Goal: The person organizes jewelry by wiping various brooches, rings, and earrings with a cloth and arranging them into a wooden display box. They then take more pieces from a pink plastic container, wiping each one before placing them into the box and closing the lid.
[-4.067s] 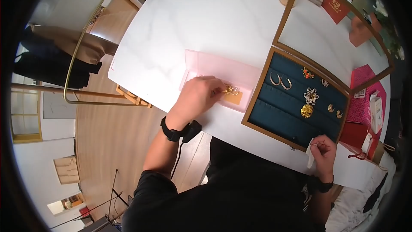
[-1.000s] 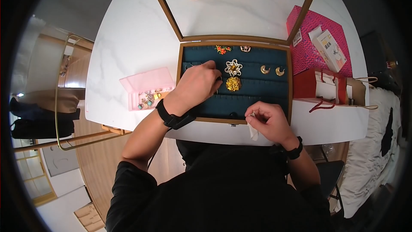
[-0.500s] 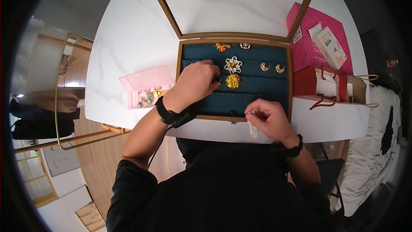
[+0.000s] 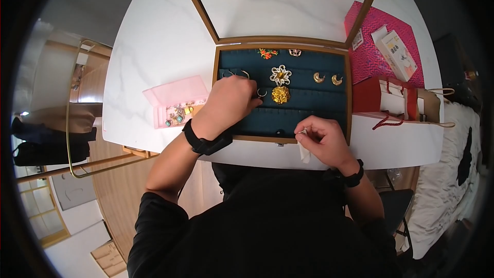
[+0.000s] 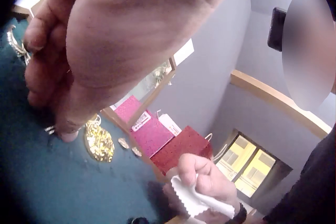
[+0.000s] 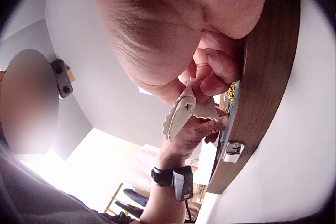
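An open wooden jewellery box (image 4: 214, 80) with teal lining lies on the white table. My left hand (image 4: 256, 97) rests inside it, fingers curled, pinching a small hoop earring (image 4: 261, 93) against the lining, just left of a gold flower brooch (image 4: 280, 94) (image 5: 98, 141). Two more hoops (image 4: 240, 74) lie above the knuckles. My right hand (image 4: 303, 134) sits at the box's front edge and pinches a small white cloth (image 4: 304, 153) (image 6: 186, 109) (image 5: 197, 200). The left wrist view shows a fingertip (image 5: 67, 133) pressed on the lining.
A white flower brooch (image 4: 281, 74), two gold crescent earrings (image 4: 327, 78) and two small brooches (image 4: 267, 52) also sit in the box. Its glass lid (image 4: 200, 10) stands open behind. An open pink case (image 4: 172, 94) of trinkets lies left. Red and magenta gift boxes (image 4: 375, 62) lie right.
Four seconds ago my left hand was at the pink case; it has moved into the teal box. Over the last second it drew back slightly, uncovering the hoops. The right hand stays put.
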`<state>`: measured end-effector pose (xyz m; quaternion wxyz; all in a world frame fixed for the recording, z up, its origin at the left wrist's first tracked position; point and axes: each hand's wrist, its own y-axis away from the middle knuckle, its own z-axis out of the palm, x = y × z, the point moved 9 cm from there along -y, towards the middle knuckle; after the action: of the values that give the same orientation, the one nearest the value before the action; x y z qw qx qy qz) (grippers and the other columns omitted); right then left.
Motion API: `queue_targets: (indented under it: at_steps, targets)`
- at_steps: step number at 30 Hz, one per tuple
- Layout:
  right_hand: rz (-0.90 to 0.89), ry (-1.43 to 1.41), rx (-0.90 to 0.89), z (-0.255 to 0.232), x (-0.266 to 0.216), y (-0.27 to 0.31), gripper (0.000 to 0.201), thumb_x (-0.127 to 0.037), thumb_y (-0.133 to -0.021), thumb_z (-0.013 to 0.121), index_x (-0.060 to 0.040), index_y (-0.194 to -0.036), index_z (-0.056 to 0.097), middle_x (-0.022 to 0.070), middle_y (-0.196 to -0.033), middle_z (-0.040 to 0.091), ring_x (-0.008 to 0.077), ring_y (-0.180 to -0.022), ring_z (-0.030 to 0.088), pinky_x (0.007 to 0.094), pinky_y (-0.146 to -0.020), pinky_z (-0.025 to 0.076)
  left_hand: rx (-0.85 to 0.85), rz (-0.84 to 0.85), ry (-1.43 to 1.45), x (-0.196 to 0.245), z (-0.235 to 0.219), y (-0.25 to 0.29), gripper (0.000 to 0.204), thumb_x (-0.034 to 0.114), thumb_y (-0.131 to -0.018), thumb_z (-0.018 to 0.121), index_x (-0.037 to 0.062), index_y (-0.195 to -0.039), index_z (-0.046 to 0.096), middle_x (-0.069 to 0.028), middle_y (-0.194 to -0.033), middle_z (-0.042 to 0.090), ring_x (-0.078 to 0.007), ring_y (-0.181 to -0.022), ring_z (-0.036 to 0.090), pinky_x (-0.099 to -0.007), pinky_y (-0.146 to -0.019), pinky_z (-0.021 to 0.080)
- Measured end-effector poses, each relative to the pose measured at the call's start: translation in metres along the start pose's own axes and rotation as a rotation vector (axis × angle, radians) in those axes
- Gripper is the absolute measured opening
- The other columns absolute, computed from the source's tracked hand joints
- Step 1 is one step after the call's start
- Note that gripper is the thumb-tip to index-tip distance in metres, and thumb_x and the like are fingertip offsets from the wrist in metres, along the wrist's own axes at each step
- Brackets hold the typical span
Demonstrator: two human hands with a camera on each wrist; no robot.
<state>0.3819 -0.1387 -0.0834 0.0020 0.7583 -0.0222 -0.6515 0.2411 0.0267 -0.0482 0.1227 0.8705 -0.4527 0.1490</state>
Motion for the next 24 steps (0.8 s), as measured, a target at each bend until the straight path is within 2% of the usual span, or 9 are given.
queue_targets:
  at_steps: [9,11,15,17,18,20,21,23,24]
  targets:
    - [0.007,-0.002,-0.007,0.0,0.0,0.0,0.007,0.001,-0.099,0.076,-0.0022,-0.104,0.072,-0.0063,-0.073,0.056,-0.0007,-0.065,0.049,0.0215,-0.058,0.036,0.053,-0.006,-0.092,0.004,0.012,0.005,0.011,0.014,-0.09,0.08,0.0034,-0.09,0.076,-0.0162,-0.09,0.076,-0.0382,-0.086,0.075,-0.0479,-0.078,0.06]
    - [0.002,0.002,-0.002,0.0,-0.001,0.0,0.008,0.001,-0.099,0.076,-0.0022,-0.104,0.072,-0.0064,-0.073,0.056,-0.0008,-0.065,0.049,0.0216,-0.058,0.036,0.171,-0.025,-0.018,-0.001,0.005,0.004,0.009,0.011,-0.091,0.078,0.0025,-0.091,0.075,-0.0165,-0.09,0.076,-0.0383,-0.084,0.074,-0.0479,-0.076,0.06]
    - [0.005,0.006,-0.01,-0.001,-0.001,0.001,0.007,0.001,-0.099,0.075,-0.0017,-0.105,0.072,-0.0063,-0.074,0.058,-0.0007,-0.066,0.05,0.0213,-0.059,0.037,0.259,-0.007,0.029,0.0,-0.01,0.002,0.009,0.008,-0.09,0.078,0.0014,-0.094,0.074,-0.0174,-0.091,0.076,-0.0392,-0.082,0.073,-0.0469,-0.075,0.06]
    - [-0.002,0.016,-0.009,0.0,0.002,0.001,0.007,0.001,-0.1,0.075,-0.0014,-0.106,0.072,-0.0062,-0.076,0.059,-0.0007,-0.067,0.051,0.0213,-0.059,0.037,0.339,0.033,0.145,0.003,-0.023,0.003,0.008,0.005,-0.093,0.079,0.0009,-0.096,0.073,-0.013,-0.084,0.075,-0.0302,-0.074,0.074,-0.0403,-0.071,0.059]
    - [-0.01,-0.025,0.017,0.0,0.005,0.001,0.007,0.001,-0.101,0.073,-0.001,-0.109,0.072,-0.0049,-0.08,0.062,-0.0003,-0.069,0.052,0.0213,-0.06,0.039,0.341,0.04,0.146,0.008,-0.03,0.005,0.008,0.005,-0.093,0.079,0.0009,-0.096,0.073,-0.013,-0.084,0.075,-0.0302,-0.074,0.074,-0.0403,-0.071,0.059]
    - [-0.021,-0.055,0.052,-0.002,0.002,0.0,0.008,0.0,-0.103,0.072,-0.0005,-0.111,0.073,-0.0036,-0.083,0.065,0.0001,-0.071,0.054,0.0214,-0.06,0.041,0.162,-0.136,0.633,0.003,-0.021,0.01,0.008,0.002,-0.096,0.08,0.0005,-0.095,0.072,-0.0067,-0.078,0.072,-0.0169,-0.068,0.069,-0.0325,-0.067,0.055]
    - [0.027,-0.197,0.116,-0.003,0.002,0.0,0.01,-0.002,-0.104,0.072,-0.0004,-0.115,0.073,-0.0017,-0.087,0.068,0.0014,-0.073,0.057,0.0223,-0.061,0.045,0.161,-0.126,0.638,0.006,-0.02,0.015,0.008,0.002,-0.096,0.08,0.0005,-0.095,0.072,-0.0067,-0.078,0.072,-0.0169,-0.068,0.069,-0.0325,-0.067,0.055]
    - [0.119,-0.405,0.156,-0.009,-0.004,0.002,0.017,-0.006,-0.11,0.067,0.0016,-0.124,0.073,0.0037,-0.098,0.074,0.0056,-0.077,0.064,0.0245,-0.066,0.053,0.254,-0.023,0.8,0.017,-0.023,0.027,0.009,0.0,-0.097,0.079,0.0001,-0.093,0.071,-0.0024,-0.075,0.069,-0.0088,-0.069,0.065,-0.027,-0.065,0.052]
    - [0.117,-0.397,0.163,-0.012,-0.01,0.001,0.017,-0.006,-0.11,0.067,0.0016,-0.124,0.073,0.0037,-0.098,0.074,0.0056,-0.077,0.064,0.0245,-0.066,0.053,0.363,0.138,0.654,0.034,-0.035,0.034,0.01,-0.003,-0.095,0.08,-0.0007,-0.091,0.071,-0.0056,-0.08,0.072,-0.0114,-0.07,0.067,-0.0269,-0.065,0.053]
